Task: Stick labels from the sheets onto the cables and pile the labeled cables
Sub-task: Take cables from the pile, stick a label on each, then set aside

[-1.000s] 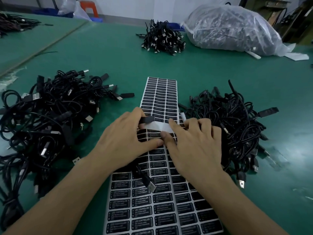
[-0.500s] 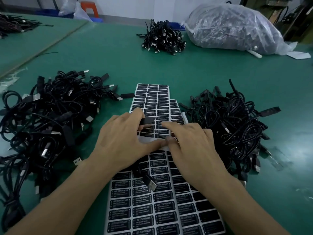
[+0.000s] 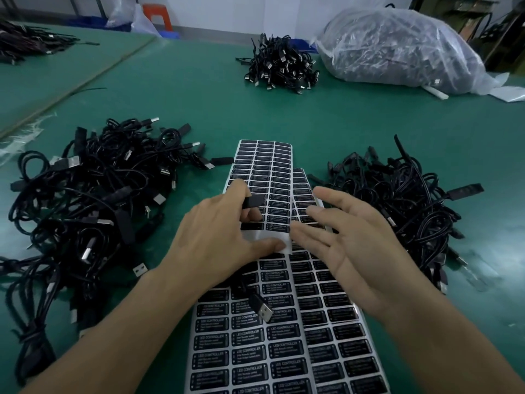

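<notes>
hidden: cable (image 3: pixel 247 290) cord mostly under left hand (image 3: pixel 216 237); label sheets (image 3: pixel 284 351) run off frame at 6 o'clock | look: black module (image 3: pixel 254 201), silver USB plug (image 3: pixel 262 309), over sheets at bench (image 3: pixel 199 95) centre | left hand pinches module | right hand (image 3: pixel 349 251) spread, holding nothing

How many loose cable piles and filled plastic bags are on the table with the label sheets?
Loose cable piles: 3, namely left pile, right pile, far pile
Clear plastic bag: 1
Total: 4
</notes>
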Demonstrator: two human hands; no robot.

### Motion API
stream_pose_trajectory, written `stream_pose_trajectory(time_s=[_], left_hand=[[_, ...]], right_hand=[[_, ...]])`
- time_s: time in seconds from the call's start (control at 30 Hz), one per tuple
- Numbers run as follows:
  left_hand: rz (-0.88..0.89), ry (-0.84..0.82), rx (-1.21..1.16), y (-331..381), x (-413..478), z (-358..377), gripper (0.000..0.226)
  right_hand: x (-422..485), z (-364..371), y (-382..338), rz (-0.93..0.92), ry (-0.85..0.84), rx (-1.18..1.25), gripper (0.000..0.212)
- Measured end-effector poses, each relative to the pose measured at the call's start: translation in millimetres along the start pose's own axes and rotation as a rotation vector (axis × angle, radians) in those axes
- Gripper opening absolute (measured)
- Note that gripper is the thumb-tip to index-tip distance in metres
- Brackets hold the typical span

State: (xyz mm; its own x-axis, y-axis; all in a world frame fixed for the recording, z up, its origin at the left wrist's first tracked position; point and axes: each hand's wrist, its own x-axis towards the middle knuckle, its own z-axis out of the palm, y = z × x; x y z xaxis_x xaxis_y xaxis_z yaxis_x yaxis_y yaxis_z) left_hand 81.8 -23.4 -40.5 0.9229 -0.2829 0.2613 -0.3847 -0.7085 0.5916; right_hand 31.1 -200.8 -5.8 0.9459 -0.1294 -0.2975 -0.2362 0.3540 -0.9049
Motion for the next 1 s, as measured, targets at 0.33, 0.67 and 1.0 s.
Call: stream_pose_trajectory(time_s=[0.33,0.67,1.0], left_hand=[[0.073,-0.001,-0.019,-0.2,-2.5,0.0,0.056],[0.019,0.001,0.027,-0.8,0.2,1.7,0.060],[0.071,0.067,-0.041,-2.7,-3.0,0.8,0.063]], right_hand=[[1.3,3.2,10.7,0.023,-0.082,-0.371,0.047],[0.2,-2.0,-6.0,0.060,-0.029,0.094,0.031],[6.2,2.8,5.3,0.080,-0.074,0.170,0.039]])
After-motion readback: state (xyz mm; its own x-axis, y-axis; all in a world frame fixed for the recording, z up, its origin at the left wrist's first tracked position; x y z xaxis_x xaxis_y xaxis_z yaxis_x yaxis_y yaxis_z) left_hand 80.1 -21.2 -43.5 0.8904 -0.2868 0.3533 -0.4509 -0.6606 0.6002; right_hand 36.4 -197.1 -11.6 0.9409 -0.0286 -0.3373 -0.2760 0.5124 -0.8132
